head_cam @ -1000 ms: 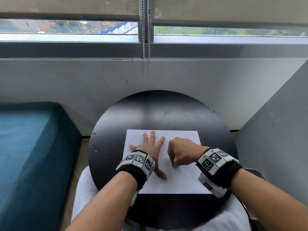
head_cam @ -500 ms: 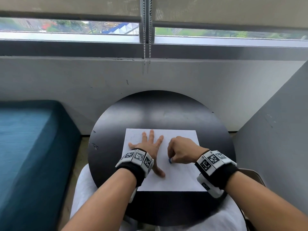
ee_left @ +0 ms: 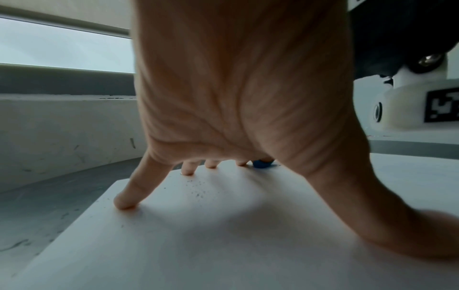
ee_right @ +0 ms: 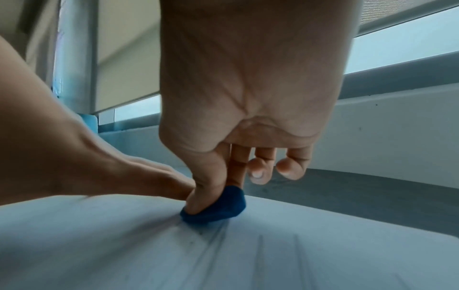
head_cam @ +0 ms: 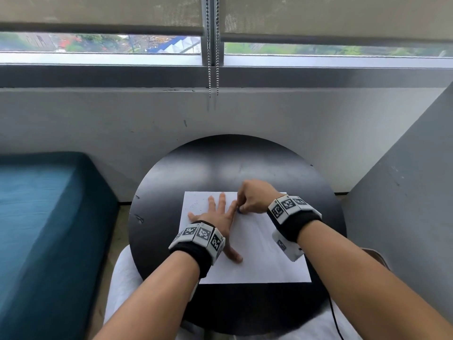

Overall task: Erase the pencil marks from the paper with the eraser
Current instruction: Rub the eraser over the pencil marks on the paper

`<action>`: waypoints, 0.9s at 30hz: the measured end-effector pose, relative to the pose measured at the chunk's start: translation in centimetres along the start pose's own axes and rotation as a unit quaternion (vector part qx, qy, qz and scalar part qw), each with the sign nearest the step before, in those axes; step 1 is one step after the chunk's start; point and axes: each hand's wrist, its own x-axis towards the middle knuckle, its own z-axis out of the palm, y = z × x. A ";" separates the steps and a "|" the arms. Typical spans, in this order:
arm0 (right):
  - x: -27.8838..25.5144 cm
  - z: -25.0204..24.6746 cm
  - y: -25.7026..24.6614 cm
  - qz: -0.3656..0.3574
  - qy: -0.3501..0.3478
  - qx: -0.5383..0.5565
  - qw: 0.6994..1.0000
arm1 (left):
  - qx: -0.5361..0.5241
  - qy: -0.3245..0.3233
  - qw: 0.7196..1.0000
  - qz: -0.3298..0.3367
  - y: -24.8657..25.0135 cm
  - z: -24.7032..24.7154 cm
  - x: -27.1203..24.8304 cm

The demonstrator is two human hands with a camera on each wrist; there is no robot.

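Observation:
A white sheet of paper lies on the round black table. My left hand presses flat on the paper's left half with fingers spread. My right hand pinches a small blue eraser between thumb and fingers, its tip down on the paper beside my left index finger. The right wrist view shows the eraser pushed into the sheet, with faint grey pencil streaks in front of it. Dark eraser crumbs dot the paper near my left fingers; the eraser peeks behind them.
A grey wall with a window ledge stands behind the table, and bead cords hang from the blinds. A teal cushioned seat is at the left, a grey panel at the right. White cloth lies under the table's near edge.
My right hand has slid the eraser up the paper and to the left, until it sits against my left index finger. The left hand stays pressed in place.

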 end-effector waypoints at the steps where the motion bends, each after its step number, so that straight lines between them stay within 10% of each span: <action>1: 0.0 0.0 0.0 0.001 0.002 0.002 1.000 | 0.002 0.001 1.000 0.000 0.0 0.0 0.0; 8: -3.1 0.9 -1.0 -0.043 -0.126 -0.097 0.986 | 0.008 0.004 1.000 0.001 0.2 0.0 0.0; 16: -1.5 0.2 -0.5 -0.034 -0.029 -0.057 0.997 | 0.003 0.001 1.000 0.000 0.2 0.2 0.2; 21: -4.0 1.4 -1.1 -0.048 -0.176 -0.090 0.979 | 0.010 -0.003 1.000 -0.003 0.3 0.1 0.1; 27: -0.2 -0.9 -1.2 -0.048 -0.043 -0.089 0.994 | -0.008 0.004 1.000 -0.003 0.0 0.1 0.1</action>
